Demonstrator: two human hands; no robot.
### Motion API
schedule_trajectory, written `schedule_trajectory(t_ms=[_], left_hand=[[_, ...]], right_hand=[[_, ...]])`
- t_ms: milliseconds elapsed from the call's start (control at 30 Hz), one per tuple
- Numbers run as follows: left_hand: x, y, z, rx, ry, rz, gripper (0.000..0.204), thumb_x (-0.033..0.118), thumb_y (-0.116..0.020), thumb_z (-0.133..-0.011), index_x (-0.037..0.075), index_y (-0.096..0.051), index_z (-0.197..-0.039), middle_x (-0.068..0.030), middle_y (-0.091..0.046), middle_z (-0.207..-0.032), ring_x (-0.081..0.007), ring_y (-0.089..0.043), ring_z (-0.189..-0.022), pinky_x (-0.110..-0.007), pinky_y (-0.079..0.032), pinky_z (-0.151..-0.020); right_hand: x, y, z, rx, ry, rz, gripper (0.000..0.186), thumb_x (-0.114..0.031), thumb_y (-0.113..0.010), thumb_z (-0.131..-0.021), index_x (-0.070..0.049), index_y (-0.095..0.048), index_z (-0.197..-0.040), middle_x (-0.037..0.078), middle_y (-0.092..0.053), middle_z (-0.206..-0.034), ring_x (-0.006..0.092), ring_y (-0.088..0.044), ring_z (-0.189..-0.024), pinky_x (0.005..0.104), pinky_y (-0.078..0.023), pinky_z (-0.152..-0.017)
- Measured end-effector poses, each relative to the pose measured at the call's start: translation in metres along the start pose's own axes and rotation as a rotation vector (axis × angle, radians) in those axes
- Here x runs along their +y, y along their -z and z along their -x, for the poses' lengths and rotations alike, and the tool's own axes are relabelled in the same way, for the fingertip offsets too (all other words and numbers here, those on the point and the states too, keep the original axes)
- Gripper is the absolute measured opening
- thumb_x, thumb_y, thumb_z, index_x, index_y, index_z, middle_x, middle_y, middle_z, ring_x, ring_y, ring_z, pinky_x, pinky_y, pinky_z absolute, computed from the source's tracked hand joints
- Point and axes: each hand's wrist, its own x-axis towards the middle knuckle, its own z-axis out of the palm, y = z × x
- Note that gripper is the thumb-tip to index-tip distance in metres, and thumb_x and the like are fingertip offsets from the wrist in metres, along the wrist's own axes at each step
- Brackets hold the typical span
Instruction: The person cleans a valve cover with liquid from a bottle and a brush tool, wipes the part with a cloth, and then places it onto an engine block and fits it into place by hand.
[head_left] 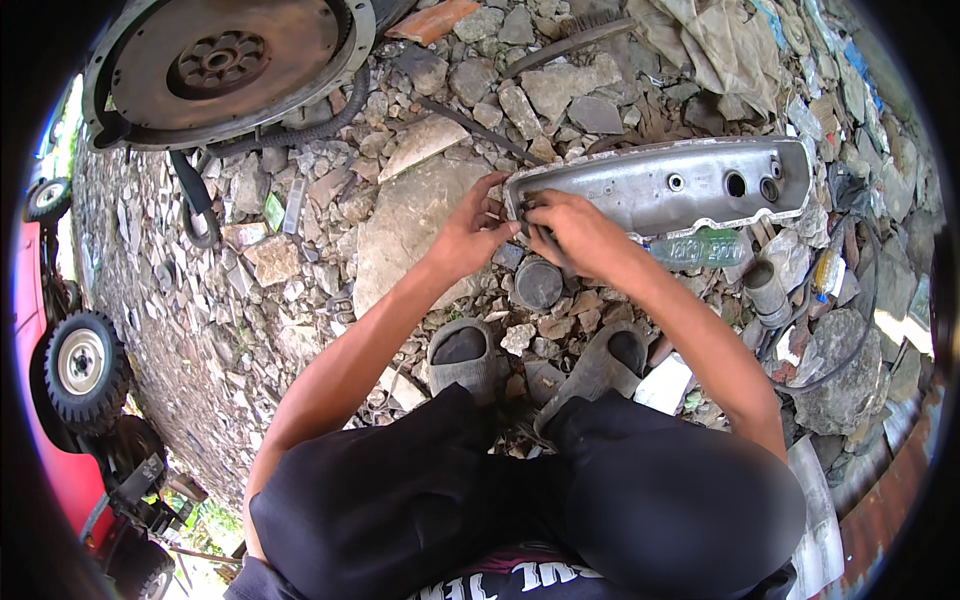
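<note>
A long silver metal cover (627, 185), with several holes at its right and a crusty rim, lies on the stones ahead. My left hand (473, 227) has curled fingers at the cover's left end, gripping its edge. My right hand (569, 227) is closed at that same end, around a dark item too hidden to make out. Just below my hands sits a dark round can-like object (538, 286). A clear greenish plastic bottle (697, 249) lies along the cover's lower side.
A large rusty flywheel disc (160, 75) rests upper left with dark hoses (203, 222). A red vehicle (40, 365) stands far left. Broken rocks cover the ground, with cloth (720, 45) upper right, a metal pipe (768, 295) and corrugated sheet (880, 500) at right.
</note>
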Motion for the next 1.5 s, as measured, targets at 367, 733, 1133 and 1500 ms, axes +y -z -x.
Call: schedule_trajectory(t_ms=[367,733,1133,1500], left_hand=[[0.005,0.0,0.001,-0.011,0.026,-0.001,0.071,0.002,-0.066,-0.089,0.015,-0.03,-0.149,-0.0083,-0.053,-0.105,-0.0167,-0.057,-0.093,-0.03,-0.049,-0.075],[0.0,0.0,-0.001,-0.012,0.033,-0.023,0.07,0.002,-0.065,-0.09,0.015,-0.03,-0.149,-0.008,-0.054,-0.107,-0.0167,-0.057,-0.093,-0.03,-0.049,-0.073],[0.001,0.0,-0.003,-0.014,0.013,-0.049,0.071,0.002,-0.065,-0.09,0.015,-0.028,-0.149,-0.0094,-0.054,-0.107,-0.017,-0.058,-0.094,-0.032,-0.05,-0.075],[0.009,0.005,-0.004,0.0,0.042,-0.189,0.073,0.012,-0.073,-0.085,0.01,-0.034,-0.146,-0.0106,-0.055,-0.108,-0.0164,-0.059,-0.089,-0.032,-0.049,-0.076]], right_hand=[[0.022,0.028,0.001,0.006,-0.05,-0.132,0.034,-0.031,-0.056,-0.088,0.001,-0.063,-0.078,0.02,-0.06,-0.076,0.038,-0.061,-0.077,0.0456,-0.049,-0.071],[-0.016,0.002,0.024,0.006,-0.023,-0.089,0.01,-0.005,-0.064,-0.08,0.004,-0.065,-0.084,0.021,-0.059,-0.08,0.0385,-0.062,-0.076,0.0446,-0.05,-0.068],[-0.008,0.025,0.031,0.015,-0.22,-0.202,0.018,-0.014,-0.064,-0.088,0.002,-0.069,-0.095,0.016,-0.065,-0.081,0.0264,-0.062,-0.071,0.0364,-0.049,-0.066],[0.006,0.126,0.121,0.669,-0.595,-0.344,0.045,-0.036,-0.056,-0.1,0.001,-0.064,-0.075,0.005,-0.061,-0.072,0.0124,-0.056,-0.07,0.0282,-0.044,-0.065]])
